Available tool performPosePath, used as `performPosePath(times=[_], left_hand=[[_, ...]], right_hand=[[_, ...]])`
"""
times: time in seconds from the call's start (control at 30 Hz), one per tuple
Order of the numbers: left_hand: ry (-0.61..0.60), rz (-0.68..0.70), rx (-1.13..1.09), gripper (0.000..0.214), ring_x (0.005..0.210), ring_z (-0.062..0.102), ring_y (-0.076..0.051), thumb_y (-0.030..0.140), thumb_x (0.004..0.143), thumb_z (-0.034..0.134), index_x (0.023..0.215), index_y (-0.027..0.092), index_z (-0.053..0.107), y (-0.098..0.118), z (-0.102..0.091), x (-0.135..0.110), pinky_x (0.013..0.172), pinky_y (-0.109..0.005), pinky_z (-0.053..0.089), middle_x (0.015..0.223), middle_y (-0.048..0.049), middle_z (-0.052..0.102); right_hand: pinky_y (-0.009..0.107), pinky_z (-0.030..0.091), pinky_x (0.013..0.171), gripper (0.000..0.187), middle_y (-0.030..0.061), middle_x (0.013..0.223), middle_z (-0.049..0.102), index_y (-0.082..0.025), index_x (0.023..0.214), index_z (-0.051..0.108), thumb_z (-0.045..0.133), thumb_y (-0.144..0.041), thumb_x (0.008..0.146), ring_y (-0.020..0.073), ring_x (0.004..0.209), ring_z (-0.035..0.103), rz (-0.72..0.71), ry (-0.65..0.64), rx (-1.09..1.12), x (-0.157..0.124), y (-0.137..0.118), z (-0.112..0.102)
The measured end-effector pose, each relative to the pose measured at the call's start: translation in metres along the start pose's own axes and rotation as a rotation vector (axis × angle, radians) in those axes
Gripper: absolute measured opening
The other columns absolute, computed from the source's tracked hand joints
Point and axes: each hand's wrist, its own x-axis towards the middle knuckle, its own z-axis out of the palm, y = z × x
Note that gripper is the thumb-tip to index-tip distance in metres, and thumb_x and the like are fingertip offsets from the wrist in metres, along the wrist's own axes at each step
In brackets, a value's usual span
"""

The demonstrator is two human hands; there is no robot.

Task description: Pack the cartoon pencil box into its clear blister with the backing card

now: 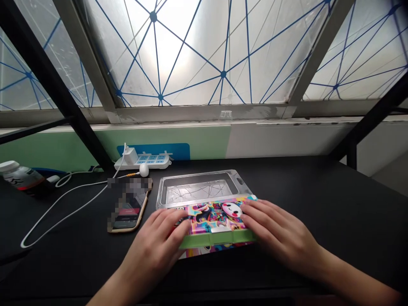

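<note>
A colourful box [214,223] with cartoon print and a green front edge lies on the black table [334,212]. My left hand [159,244] rests on its left end, fingers stretched flat over the top. My right hand [274,231] lies on its right end, fingers spread flat. Both hands press on the box rather than grip it. Behind the box, touching its far edge, lies a clear plastic tray [200,187].
A smartphone [129,206] lies left of the box, with a white cable [63,199] running to a power strip [143,160] at the wall. A bottle [21,176] lies at the far left. A large window sits behind the table.
</note>
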Motion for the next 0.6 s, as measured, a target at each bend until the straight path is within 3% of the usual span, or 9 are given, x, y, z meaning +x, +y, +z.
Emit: performPosePath(times=[0.13,0.23,0.33,0.47,0.6], left_hand=[[-0.076,-0.166,-0.132,0.034,0.126,0.058,-0.028,0.008,0.095,0.056,0.127,0.018,0.054,0.013,0.014,-0.025,0.104,-0.041,0.052,0.131,-0.0157,0.064],[-0.172,-0.357,-0.214,0.046,0.139,0.049,-0.032,0.021,0.093,0.065,0.136,0.023,0.048,0.015,0.017,-0.030,0.109,-0.047,0.050,0.148,-0.0159,0.053],[-0.271,-0.507,-0.275,0.074,0.141,0.048,-0.035,0.038,0.087,0.075,0.150,0.030,0.036,0.014,0.015,-0.031,0.110,-0.052,0.049,0.157,-0.0141,0.044],[-0.296,-0.617,-0.337,0.077,0.142,0.047,-0.032,0.037,0.089,0.072,0.153,0.035,0.030,0.010,0.013,-0.034,0.115,-0.052,0.044,0.155,-0.0098,0.046],[-0.291,-0.666,-0.381,0.080,0.139,0.050,-0.030,0.035,0.089,0.073,0.155,0.038,0.028,0.008,0.014,-0.036,0.114,-0.050,0.045,0.151,-0.0079,0.050]], right_hand=[[0.045,0.051,0.108,0.033,0.0158,0.129,0.072,-0.009,0.125,0.065,0.041,-0.008,0.101,0.0277,0.131,0.060,-0.025,-0.061,0.066,-0.030,-0.005,0.007],[0.045,0.052,0.107,0.032,0.0153,0.133,0.070,-0.010,0.128,0.063,0.048,-0.013,0.100,0.0284,0.131,0.060,-0.005,-0.111,0.118,-0.037,-0.003,0.012],[0.044,0.054,0.104,0.035,0.0132,0.134,0.070,-0.015,0.133,0.061,0.058,-0.026,0.099,0.0281,0.126,0.063,0.027,-0.168,0.160,-0.037,0.000,0.012],[0.048,0.054,0.104,0.066,0.0165,0.142,0.063,-0.019,0.144,0.051,0.068,-0.054,0.091,0.0316,0.131,0.059,0.174,-0.272,0.275,-0.039,0.003,0.014],[0.045,0.052,0.107,0.066,0.0158,0.147,0.059,-0.022,0.144,0.050,0.072,-0.050,0.089,0.0305,0.136,0.054,0.323,-0.332,0.436,-0.042,0.009,0.014]])
